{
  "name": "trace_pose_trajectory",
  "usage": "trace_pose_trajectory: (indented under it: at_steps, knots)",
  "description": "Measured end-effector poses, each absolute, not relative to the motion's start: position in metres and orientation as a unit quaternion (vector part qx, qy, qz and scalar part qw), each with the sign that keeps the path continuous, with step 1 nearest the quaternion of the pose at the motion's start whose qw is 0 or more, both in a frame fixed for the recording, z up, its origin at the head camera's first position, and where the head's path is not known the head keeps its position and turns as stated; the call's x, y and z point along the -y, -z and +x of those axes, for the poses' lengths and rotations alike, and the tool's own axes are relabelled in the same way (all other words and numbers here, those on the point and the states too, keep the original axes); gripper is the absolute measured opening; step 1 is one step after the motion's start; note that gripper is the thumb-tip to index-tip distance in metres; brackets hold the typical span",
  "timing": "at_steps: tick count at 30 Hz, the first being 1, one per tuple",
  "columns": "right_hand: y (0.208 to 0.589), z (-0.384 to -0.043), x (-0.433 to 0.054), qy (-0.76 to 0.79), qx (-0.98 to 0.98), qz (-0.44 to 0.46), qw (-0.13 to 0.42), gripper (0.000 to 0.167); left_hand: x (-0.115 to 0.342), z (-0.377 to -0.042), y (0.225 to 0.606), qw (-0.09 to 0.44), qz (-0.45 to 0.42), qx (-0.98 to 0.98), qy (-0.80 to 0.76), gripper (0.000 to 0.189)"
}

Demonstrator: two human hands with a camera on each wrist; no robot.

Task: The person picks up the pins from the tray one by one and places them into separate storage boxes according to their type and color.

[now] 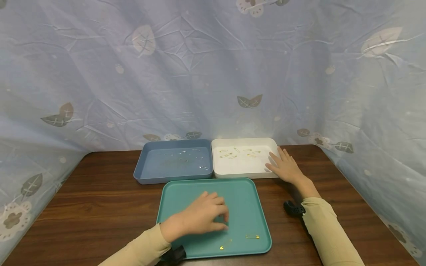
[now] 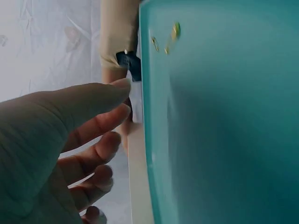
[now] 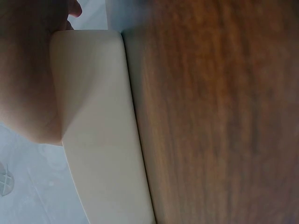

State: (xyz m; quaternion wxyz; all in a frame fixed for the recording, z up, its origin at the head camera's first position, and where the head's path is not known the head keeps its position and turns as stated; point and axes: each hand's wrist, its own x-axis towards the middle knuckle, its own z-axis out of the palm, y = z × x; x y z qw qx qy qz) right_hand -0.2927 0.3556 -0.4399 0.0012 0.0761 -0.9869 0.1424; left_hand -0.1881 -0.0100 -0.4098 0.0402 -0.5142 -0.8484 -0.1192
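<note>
My left hand hovers over the teal tray, its fingers loosely bent with nothing between them; the left wrist view shows thumb and fingertips apart. Near the tray's front right lie two gold safety pins, one by the right rim and another by the front rim. My right hand is at the right side of the white tray, fingers spread over its rim. Several gold safety pins lie in that white tray. In the right wrist view the tray's outer wall hides most of the hand's fingers.
A blue tray with several silver safety pins stands left of the white tray, touching it. Both stand behind the teal tray on a brown wooden table. A patterned light-blue curtain hangs behind and along the sides.
</note>
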Motion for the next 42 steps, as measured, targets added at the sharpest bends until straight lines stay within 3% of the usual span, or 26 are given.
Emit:
trace_pose_trajectory:
  at_steps: [16,25,36,42]
  knots:
    - [0.4383,-0.2901,-0.3556,-0.150,0.986,0.075,-0.011,0.071,0.0139,-0.1849,0.4067,-0.120,-0.605,0.778,0.123,0.029]
    - [0.4398,-0.2909,-0.3557,-0.147,0.986,0.076,-0.007,0.072,0.0145,-0.1856,0.4091,-0.144,-0.602,0.778,0.110,0.028]
    - [0.4423,-0.2901,-0.3555,-0.145,0.987,0.075,-0.001,0.072,0.0167,-0.1890,0.4130,-0.164,-0.579,0.790,0.119,0.010]
    - [0.4415,-0.2893,-0.3550,-0.144,0.987,0.074,-0.003,0.072,0.0173,-0.1887,0.4122,-0.173,-0.567,0.796,0.117,0.011]
